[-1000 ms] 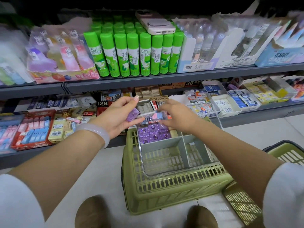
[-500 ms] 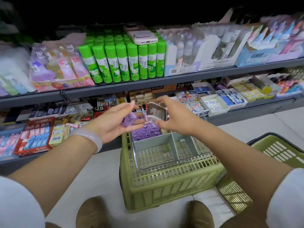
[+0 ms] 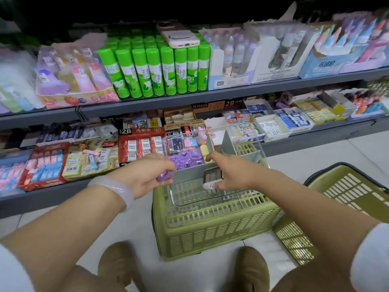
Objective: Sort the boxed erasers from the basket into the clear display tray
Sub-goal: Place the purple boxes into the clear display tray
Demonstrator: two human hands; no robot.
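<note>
My left hand [image 3: 147,173] curls round a small purple boxed eraser [image 3: 164,176], held just outside the left wall of the clear display tray [image 3: 212,202]. My right hand [image 3: 233,172] reaches over the tray's middle; its fingers pinch a small white-ended box [image 3: 211,184] low in the near compartment, while the index finger points toward the grey divider [image 3: 210,144]. The tray sits on top of an olive-green basket [image 3: 210,228] on the floor, its rim resting across the basket's top edge. In the tray's far-left compartment lie purple boxed erasers [image 3: 188,157] in a row, with pink and dark packets behind them; a pale yellow piece stands against the divider there. The near compartments show only the basket's mesh through the clear bottom. A second olive basket [image 3: 347,197] stands just to the right. A pale bangle [image 3: 117,189] circles my left wrist. On the shelf above stand green glue sticks [image 3: 155,70] with a pink phone [image 3: 179,37] lying on their caps.
</note>
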